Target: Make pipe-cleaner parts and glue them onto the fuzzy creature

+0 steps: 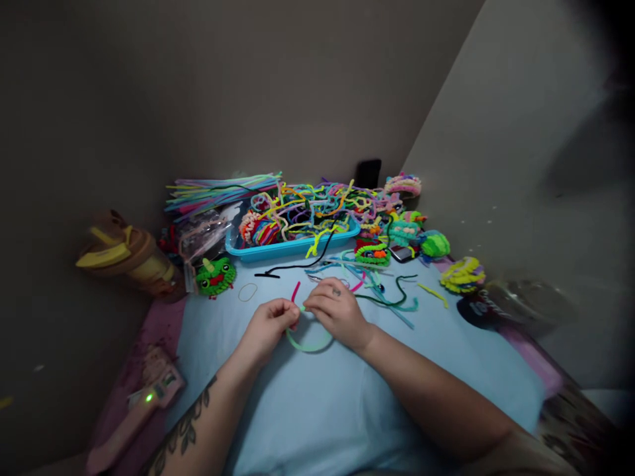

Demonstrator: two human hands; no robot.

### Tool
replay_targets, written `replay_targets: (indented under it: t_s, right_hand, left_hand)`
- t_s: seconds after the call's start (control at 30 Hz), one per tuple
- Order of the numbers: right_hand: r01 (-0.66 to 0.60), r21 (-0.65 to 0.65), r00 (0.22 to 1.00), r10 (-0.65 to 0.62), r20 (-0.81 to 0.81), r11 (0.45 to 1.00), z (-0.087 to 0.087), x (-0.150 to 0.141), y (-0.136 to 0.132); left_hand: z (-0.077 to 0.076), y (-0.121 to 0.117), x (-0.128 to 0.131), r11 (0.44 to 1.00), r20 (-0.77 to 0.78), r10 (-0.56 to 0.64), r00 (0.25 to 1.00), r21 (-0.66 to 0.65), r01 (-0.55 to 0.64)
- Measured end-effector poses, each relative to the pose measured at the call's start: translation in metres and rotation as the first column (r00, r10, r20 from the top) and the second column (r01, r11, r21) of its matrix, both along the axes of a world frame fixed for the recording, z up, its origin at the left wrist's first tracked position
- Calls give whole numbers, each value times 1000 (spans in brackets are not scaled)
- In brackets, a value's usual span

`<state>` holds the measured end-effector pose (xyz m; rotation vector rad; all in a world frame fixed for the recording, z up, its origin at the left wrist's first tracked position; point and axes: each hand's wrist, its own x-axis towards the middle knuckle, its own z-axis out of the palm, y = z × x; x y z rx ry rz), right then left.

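A mint green pipe cleaner bends in a loop below my hands. My left hand pinches it at the left, with thumb and forefinger pressed together. From the right, my right hand closes its fingers on the same pipe cleaner close to the left fingertips. A pink pipe cleaner piece pokes up just behind the fingertips, and another pink end shows beyond my right hand. Whether the pink pieces are joined to the green one is hidden by my fingers.
Behind stands a blue tray heaped with coloured pipe cleaners. A green fuzzy figure, a rubber band and a lidded cup are at left. Loose dark green strands, a yellow bundle and a dark cap lie right.
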<state>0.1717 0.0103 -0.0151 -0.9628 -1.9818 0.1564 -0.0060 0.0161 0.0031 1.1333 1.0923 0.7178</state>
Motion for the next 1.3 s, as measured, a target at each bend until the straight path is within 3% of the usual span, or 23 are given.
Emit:
replay_targets:
  t_s: [0.07, 0.13, 0.3, 0.4, 0.5, 0.73, 0.97, 1.03, 1.17, 1.3]
  right_hand:
    - [-35, -165, 991, 13, -132, 986, -2, 0, 3]
    - [-71, -341, 965, -23, -263, 937, -4, 0, 6]
    - [-229, -664, 832, -211, -513, 712, -8, -4, 10]
    - [-378, -757, 756, -294, -584, 533, -10, -8, 10]
    - [-410, -789, 731, -353, -584, 458, -8, -8, 10]
    - [-347, -822, 783, -343, -519, 452, -2, -1, 11]
    - [-297, -846, 833, -313, -457, 444, -6, -1, 11]
    - [-272, -827, 842, -294, -452, 492, -5, -2, 11]
    - [-202, -706, 856, -228, -464, 679, -2, -6, 7]
    - [-173, -694, 912, -153, -381, 699, -1, -8, 6]
  left_hand:
    - [0, 2, -1, 995, -6, 78, 997, 58, -78]
    - [0, 5, -3, 980, -3, 179, 984, 84, -178]
    - [-1, 10, -6, 918, 35, 393, 919, 42, -395]
    - [-1, 9, -6, 913, 47, 409, 912, 0, -409]
    - [-1, 9, -6, 936, 52, 352, 935, -43, -350]
    - [0, 9, -9, 948, 216, 192, 957, -294, -124]
    - [1, 8, -9, 956, 268, 97, 958, -292, -15]
    - [1, 7, -9, 962, 259, 94, 961, -272, -20]
    - [1, 5, -6, 970, 250, 41, 967, -242, 21]
    - [0, 2, -3, 959, 257, 22, 966, -280, 53]
